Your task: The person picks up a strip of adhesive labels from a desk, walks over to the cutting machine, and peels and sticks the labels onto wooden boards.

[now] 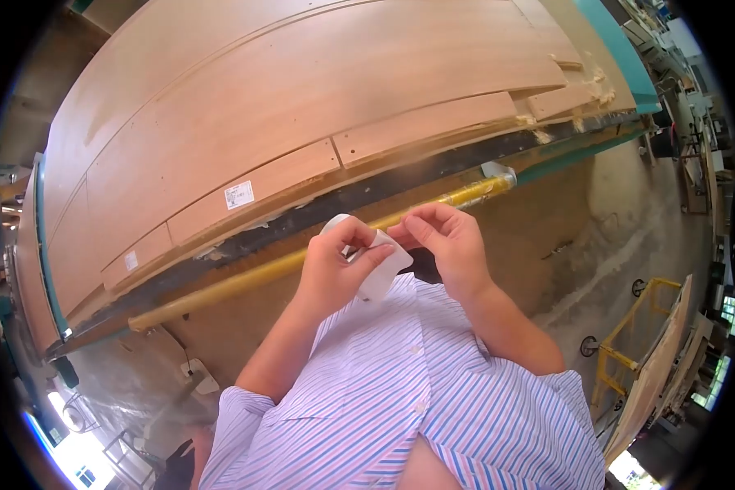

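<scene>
A white piece of paper or label sheet (pixel 377 282) is pinched between the thumb and fingers of my left hand (pixel 335 261), just above my striped shirt. Close by on the right, my right hand (pixel 453 249) has its thumb and fingertips pressed together near the sheet's upper edge; whatever sits between them is too small to make out. Beyond my hands lie large wooden panels (pixel 302 106). A white printed label (pixel 239 195) is on the narrow panel strip at their near edge, and a smaller white label (pixel 131 260) is farther left.
A yellow bar (pixel 261 274) runs along the near side of the panel stack, below a dark edge (pixel 302 214). Wood scraps (pixel 562 100) lie at the stack's right end. A yellow wheeled frame (pixel 621 351) holding boards stands at the lower right on the floor.
</scene>
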`<state>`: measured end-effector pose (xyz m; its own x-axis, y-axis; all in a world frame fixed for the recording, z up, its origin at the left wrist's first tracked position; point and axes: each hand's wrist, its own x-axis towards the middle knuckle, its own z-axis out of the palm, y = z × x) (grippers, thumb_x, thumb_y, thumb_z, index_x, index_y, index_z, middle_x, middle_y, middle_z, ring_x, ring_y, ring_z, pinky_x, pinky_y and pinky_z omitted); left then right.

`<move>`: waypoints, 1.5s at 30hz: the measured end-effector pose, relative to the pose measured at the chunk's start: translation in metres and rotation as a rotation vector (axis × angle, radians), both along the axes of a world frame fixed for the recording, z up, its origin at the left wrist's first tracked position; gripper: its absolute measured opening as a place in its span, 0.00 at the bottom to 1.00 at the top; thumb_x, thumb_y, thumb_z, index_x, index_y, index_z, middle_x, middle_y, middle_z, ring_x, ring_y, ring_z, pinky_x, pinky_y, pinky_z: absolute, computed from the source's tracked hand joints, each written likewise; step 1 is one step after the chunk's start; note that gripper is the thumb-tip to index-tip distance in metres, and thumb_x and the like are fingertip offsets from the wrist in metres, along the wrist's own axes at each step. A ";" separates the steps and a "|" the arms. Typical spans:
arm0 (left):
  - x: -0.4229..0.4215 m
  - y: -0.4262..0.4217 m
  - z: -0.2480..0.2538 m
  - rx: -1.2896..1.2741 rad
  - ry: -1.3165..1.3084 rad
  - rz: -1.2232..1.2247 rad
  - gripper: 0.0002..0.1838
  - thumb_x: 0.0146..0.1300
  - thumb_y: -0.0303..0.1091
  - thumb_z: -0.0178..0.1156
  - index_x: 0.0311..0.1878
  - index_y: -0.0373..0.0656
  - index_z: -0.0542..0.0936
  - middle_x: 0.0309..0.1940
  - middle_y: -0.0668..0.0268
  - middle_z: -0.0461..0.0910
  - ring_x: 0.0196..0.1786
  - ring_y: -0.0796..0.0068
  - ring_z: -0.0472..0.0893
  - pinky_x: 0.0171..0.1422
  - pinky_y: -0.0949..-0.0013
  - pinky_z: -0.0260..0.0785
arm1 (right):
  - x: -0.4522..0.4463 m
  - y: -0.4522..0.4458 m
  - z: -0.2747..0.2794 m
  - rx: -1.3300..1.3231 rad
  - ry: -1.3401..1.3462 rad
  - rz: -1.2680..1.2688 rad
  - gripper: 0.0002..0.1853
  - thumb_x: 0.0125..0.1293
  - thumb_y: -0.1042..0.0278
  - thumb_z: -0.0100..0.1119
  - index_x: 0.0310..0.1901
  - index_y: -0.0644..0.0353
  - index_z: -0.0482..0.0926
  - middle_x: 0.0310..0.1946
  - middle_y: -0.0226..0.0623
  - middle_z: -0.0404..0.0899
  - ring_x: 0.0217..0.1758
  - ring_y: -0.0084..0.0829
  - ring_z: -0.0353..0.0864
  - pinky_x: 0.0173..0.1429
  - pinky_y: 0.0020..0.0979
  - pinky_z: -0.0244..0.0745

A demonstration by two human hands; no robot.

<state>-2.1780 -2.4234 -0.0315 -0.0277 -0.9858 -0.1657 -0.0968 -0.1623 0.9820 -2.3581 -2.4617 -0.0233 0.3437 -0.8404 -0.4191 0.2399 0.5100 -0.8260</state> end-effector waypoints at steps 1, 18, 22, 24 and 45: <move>0.001 -0.003 -0.002 -0.002 0.007 0.004 0.10 0.57 0.30 0.71 0.31 0.37 0.78 0.27 0.67 0.80 0.33 0.81 0.77 0.40 0.73 0.71 | 0.001 -0.003 -0.002 -0.008 0.010 0.014 0.07 0.69 0.74 0.59 0.45 0.66 0.79 0.39 0.35 0.84 0.41 0.21 0.82 0.47 0.23 0.77; -0.066 -0.048 -0.018 0.309 0.405 0.268 0.12 0.58 0.26 0.69 0.34 0.42 0.72 0.32 0.72 0.77 0.38 0.84 0.76 0.43 0.77 0.68 | -0.069 -0.112 -0.049 0.371 -0.236 0.207 0.08 0.68 0.68 0.62 0.39 0.65 0.81 0.36 0.36 0.83 0.38 0.26 0.83 0.46 0.30 0.79; -0.070 -0.036 -0.012 0.477 0.430 0.412 0.12 0.58 0.25 0.69 0.34 0.45 0.73 0.33 0.72 0.79 0.37 0.84 0.77 0.41 0.78 0.68 | -0.110 -0.172 -0.051 0.299 -0.146 0.065 0.08 0.70 0.68 0.60 0.42 0.65 0.79 0.38 0.36 0.83 0.40 0.27 0.83 0.49 0.31 0.80; -0.064 -0.016 -0.016 0.544 0.371 0.406 0.12 0.57 0.24 0.70 0.34 0.45 0.73 0.32 0.75 0.77 0.37 0.86 0.75 0.41 0.79 0.67 | -0.131 -0.199 -0.074 0.213 -0.097 -0.116 0.07 0.70 0.68 0.59 0.43 0.63 0.79 0.40 0.37 0.83 0.42 0.27 0.83 0.50 0.31 0.80; -0.046 0.169 -0.164 1.156 0.308 0.344 0.08 0.64 0.32 0.65 0.42 0.42 0.77 0.31 0.76 0.78 0.33 0.86 0.73 0.38 0.78 0.65 | 0.025 -0.189 -0.077 -1.087 0.687 0.761 0.07 0.55 0.72 0.67 0.31 0.62 0.78 0.58 0.47 0.77 0.49 0.46 0.75 0.54 0.40 0.72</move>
